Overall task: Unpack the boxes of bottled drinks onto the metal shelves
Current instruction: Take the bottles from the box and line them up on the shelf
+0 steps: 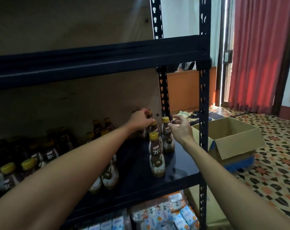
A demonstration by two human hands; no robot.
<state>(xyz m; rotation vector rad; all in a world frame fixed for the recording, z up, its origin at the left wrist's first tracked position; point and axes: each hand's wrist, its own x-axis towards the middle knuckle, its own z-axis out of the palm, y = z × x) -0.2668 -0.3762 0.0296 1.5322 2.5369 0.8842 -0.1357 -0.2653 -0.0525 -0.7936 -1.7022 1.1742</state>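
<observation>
- Forearms (91, 155) extend over metal shelf (182, 165), where coffee bottles (156, 156) stand upright.
- Left hand (141, 119) pinches the cap of a rear bottle (155, 129); right hand (179, 128) loose, empty.
- Bottles likely rigid, slick, tippable: grip at neck.

The coffee bottles (156, 155) carry labels reading "KOPIKO" and "78C".

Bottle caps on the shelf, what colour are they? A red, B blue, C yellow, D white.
C: the bottle caps on the brown drink bottles standing on the metal shelf are yellow.
</observation>
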